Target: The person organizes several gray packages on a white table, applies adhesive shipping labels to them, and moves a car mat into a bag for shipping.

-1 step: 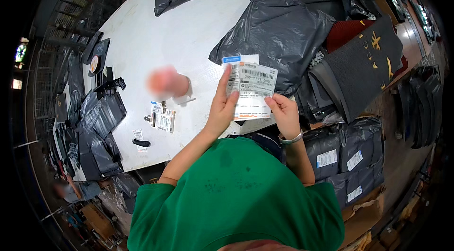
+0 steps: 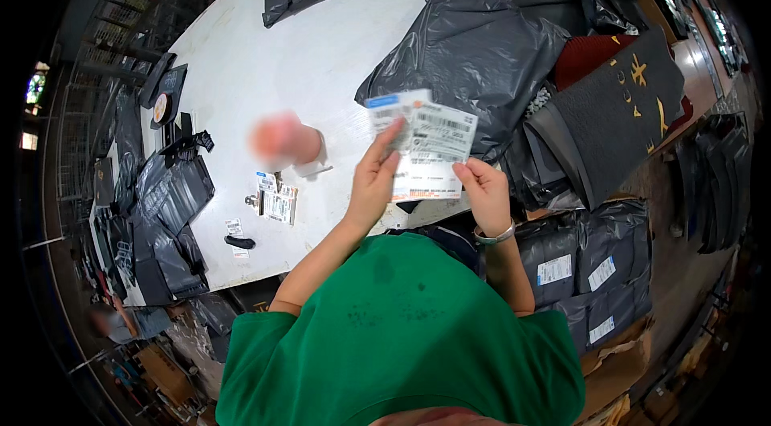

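Two printed shipping labels are held up over the table's near edge. The label with a blue corner [image 2: 389, 106] is on the left, pinched between the thumb and fingers of my left hand [image 2: 373, 181]. My right hand [image 2: 485, 188], a bracelet on its wrist, grips the label with an orange mark [image 2: 443, 133] near its lower right corner. The labels fan apart at the top and overlap lower down; motion smears the left one a little. Just beyond them lies a large dark grey plastic mailing bag [image 2: 474, 57], full and creased.
Left on the white table [image 2: 241, 65] are a pinkish roll-shaped object [image 2: 287, 141], blurred, a clipped stack of labels [image 2: 277, 207], a small black object [image 2: 239, 242] and dark bags [image 2: 173, 193]. Dark mats [image 2: 610, 97] lean at right, above labelled parcels [image 2: 594, 265]. Another person [image 2: 132, 323] is at lower left.
The labels have spread apart at the top: the blue-cornered one moved left, the orange-marked one slightly right. My left hand has shifted slightly left.
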Available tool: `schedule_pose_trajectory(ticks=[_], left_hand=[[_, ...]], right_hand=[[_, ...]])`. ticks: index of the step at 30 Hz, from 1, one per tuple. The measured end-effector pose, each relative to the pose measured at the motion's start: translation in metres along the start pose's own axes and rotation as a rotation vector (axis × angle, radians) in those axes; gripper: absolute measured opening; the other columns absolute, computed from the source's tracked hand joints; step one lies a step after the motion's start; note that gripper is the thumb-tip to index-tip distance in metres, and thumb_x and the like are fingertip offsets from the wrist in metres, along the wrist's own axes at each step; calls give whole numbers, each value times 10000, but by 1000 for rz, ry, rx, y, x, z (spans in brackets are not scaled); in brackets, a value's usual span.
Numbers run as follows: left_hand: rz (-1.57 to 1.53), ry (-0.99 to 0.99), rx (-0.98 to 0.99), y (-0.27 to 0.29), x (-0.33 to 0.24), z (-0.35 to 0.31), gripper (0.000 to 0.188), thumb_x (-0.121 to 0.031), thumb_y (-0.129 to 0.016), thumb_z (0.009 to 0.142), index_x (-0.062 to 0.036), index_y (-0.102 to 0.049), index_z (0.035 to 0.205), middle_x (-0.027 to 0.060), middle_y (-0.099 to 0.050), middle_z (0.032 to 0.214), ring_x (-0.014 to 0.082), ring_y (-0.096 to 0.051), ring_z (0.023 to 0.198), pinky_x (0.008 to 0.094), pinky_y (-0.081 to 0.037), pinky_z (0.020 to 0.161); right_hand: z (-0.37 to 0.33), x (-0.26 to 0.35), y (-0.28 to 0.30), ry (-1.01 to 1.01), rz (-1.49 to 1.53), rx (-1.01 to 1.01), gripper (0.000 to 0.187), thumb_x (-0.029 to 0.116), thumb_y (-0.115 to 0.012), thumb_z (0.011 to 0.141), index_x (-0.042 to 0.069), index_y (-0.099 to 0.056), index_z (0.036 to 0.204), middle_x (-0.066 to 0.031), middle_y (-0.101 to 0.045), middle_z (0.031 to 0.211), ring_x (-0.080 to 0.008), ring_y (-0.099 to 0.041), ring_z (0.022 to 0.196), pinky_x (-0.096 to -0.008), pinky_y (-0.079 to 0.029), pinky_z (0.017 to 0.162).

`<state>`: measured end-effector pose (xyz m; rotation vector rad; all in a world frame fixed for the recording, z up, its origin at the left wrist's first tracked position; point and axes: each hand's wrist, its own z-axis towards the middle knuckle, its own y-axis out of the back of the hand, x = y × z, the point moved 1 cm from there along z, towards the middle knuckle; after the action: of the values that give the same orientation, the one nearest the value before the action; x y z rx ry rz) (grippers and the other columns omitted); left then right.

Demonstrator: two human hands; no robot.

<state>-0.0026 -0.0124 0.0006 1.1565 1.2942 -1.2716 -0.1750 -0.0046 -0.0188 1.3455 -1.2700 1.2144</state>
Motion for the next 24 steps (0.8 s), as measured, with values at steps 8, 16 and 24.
schedule_pose_trajectory(ticks=[8, 16, 24], left_hand=[[128, 390, 231, 12, 2, -7, 146, -44, -629, 721, 11, -630, 857, 53, -625, 787, 71, -551, 678, 196, -438, 629], [129, 380, 237, 3, -5, -4, 131, -75, -619, 748, 21, -637, 835, 65, -630, 769, 86, -556, 692, 208, -444, 636], [93, 315, 204, 0, -2, -2, 66, -49, -609, 741, 10, -606, 770, 18, -591, 703, 49, -518, 609, 173, -409, 547]], right_hand=[[3, -2, 17, -19, 94, -36, 176, 83, -495, 862, -80, -561, 877, -12, -585, 779, -25, -481, 688, -171, -392, 610], [12, -5, 11, -75, 276, -96, 175, 88, -515, 849, -63, -567, 919, -30, -612, 798, -45, -529, 683, -181, -428, 601], [7, 27, -5, 610, -603, -108, 234, 80, -634, 712, -7, -571, 920, -92, -618, 862, -270, -568, 804, -322, -412, 780]])
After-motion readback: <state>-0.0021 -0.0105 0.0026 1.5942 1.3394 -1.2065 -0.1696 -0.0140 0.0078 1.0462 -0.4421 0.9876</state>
